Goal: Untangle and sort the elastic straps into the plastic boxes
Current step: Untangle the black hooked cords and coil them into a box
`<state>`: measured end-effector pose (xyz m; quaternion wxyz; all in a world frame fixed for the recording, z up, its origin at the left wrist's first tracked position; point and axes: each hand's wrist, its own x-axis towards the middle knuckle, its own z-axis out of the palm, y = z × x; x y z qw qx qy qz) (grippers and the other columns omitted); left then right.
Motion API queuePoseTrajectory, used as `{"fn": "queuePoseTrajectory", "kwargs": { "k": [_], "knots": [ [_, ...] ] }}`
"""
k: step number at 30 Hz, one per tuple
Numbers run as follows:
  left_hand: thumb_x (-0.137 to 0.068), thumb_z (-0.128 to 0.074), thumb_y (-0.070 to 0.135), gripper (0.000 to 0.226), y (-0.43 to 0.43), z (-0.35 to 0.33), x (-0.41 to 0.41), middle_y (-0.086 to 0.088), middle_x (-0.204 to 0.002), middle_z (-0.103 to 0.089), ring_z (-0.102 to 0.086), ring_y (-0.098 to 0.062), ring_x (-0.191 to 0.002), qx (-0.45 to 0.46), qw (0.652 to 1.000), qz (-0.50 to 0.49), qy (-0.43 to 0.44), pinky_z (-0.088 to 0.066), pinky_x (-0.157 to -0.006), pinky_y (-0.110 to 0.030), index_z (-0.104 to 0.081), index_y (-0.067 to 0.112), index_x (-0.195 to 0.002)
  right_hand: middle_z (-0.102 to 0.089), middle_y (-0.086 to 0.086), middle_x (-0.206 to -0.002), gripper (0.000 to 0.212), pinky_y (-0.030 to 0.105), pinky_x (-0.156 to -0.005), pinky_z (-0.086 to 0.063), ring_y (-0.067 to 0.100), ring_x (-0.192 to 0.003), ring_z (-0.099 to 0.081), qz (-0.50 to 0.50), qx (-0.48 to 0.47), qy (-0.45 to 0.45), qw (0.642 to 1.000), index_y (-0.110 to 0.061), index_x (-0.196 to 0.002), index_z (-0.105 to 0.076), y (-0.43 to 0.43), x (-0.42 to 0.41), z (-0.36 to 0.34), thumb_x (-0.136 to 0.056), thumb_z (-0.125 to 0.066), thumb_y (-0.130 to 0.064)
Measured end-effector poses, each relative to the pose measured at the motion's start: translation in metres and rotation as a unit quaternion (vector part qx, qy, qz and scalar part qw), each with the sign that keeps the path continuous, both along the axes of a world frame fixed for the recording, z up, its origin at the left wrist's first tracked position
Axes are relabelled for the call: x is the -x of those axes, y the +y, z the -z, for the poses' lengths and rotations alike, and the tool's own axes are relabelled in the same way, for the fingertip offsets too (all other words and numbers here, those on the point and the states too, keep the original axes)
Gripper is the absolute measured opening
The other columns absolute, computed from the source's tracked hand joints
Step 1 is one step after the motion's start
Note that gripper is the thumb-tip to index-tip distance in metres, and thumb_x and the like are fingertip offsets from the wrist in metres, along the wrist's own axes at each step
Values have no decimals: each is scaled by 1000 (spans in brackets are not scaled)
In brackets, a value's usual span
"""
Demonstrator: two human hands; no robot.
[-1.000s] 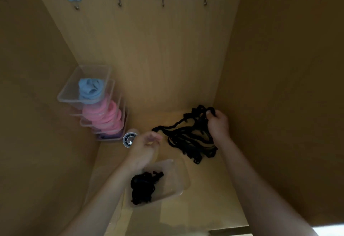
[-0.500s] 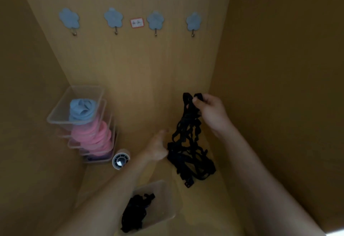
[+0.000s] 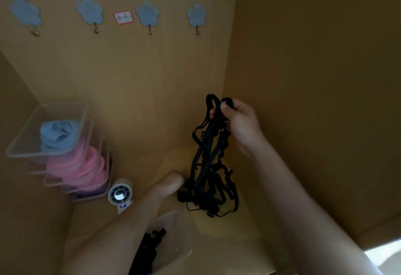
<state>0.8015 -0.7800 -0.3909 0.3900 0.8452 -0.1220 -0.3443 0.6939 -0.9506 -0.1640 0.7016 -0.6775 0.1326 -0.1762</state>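
A tangled bunch of black elastic straps (image 3: 208,166) hangs from my right hand (image 3: 238,122), which grips its top loops; the bunch's lower end rests on the wooden shelf. My left hand (image 3: 169,184) is at the bunch's lower left edge; its fingers are turned away, so I cannot tell whether it holds a strap. A clear plastic box (image 3: 173,240) with black straps (image 3: 149,248) in it lies near the front, partly behind my left forearm. At the left stands a stack of clear boxes (image 3: 52,135) holding blue straps (image 3: 58,135) and pink straps (image 3: 80,170).
A small white fan (image 3: 120,195) lies beside the stack. Blue flower-shaped hooks (image 3: 89,13) and a red-edged label (image 3: 123,17) are on the back wall. Wooden side walls close in on both sides; the shelf's front edge (image 3: 373,231) is at the lower right.
My right hand has lifted the black bunch off the shelf so it now hangs nearly vertical. My left hand has moved from the front box toward the bunch's lower end.
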Motion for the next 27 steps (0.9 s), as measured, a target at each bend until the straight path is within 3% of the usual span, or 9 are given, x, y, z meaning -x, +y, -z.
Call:
{"fn": "queuePoseTrajectory", "kwargs": {
  "k": [2, 5, 8, 12, 17, 19, 21, 24, 27],
  "knots": [
    [-99, -48, 13, 36, 1, -14, 10, -21, -98, -63, -57, -21, -62, -11, 999, -17, 33, -47, -52, -15, -57, -9, -126, -74, 3, -92, 22, 26, -68, -56, 15, -84, -70, 34, -16, 12, 999, -11, -100, -69, -1, -3, 6, -105, -49, -18],
    [-100, -43, 14, 29, 10, -35, 22, -6, -73, -54, -50, -14, -57, -15, 996, -18, 87, -44, -51, -19, -61, -5, -112, -74, 3, -96, 23, 31, -75, -58, 16, -87, -70, 76, 13, 37, 996, -12, -97, -70, -4, -8, 21, -105, -50, -22],
    [-102, -40, 13, 23, 22, -69, 26, -7, -70, -57, -53, -13, -53, -15, 997, 26, 72, -44, -52, -20, -57, 1, -94, -72, 6, -98, 21, 37, -83, -56, 22, -91, -68, 94, 59, 62, 992, -14, -96, -68, -7, -9, 38, -104, -51, -24],
    [-98, -47, 8, 17, 32, -122, 15, -8, -64, -51, -47, -21, -57, -33, 998, 44, -36, -39, -55, -29, -50, 10, -81, -63, -1, -81, 24, 25, -61, -44, 15, -74, -59, 79, 112, 90, 986, -19, -83, -61, -7, -2, 63, -105, -49, -22],
    [-99, -52, 16, 9, 35, -203, -5, -3, -69, -52, -50, -19, -62, -54, 983, 57, -167, -41, -58, -27, -54, 12, -91, -69, -2, -93, 18, 26, -68, -47, 16, -89, -65, 41, 81, 150, 985, -16, -96, -68, -8, 4, 96, -103, -53, -23],
    [-99, -52, 23, 17, 32, -237, -11, -4, -74, -54, -51, -22, -68, -93, 965, 74, -233, -40, -63, -31, -57, 7, -97, -71, -1, -98, 20, 27, -71, -48, 20, -94, -66, 33, 67, 171, 982, -14, -105, -70, -8, 5, 102, -102, -53, -23],
    [-100, -51, 30, 22, 27, -269, -10, -2, -78, -56, -51, -20, -70, -148, 939, 101, -295, -36, -62, -31, -58, 10, -95, -70, 0, -91, 19, 25, -63, -43, 20, -85, -65, 15, 76, 197, 977, -14, -98, -70, -8, 8, 100, -102, -52, -20],
    [-102, -47, 39, 23, 20, -307, -7, 1, -85, -58, -52, -15, -73, -221, 892, 133, -370, -35, -59, -31, -54, 22, -88, -70, 8, -99, 21, 25, -62, -43, 19, -78, -61, 3, 164, 242, 956, -5, -104, -68, -8, 11, 87, -98, -51, -16],
    [-102, -42, 43, 25, 12, -338, 1, 2, -86, -58, -52, -17, -74, -296, 827, 157, -453, -35, -57, -31, -53, 22, -94, -64, 1, -118, 34, 27, -81, -48, 14, -94, -57, 44, 181, 212, 959, -15, -130, -60, -5, 14, 54, -97, -58, -24]
  ]
}}
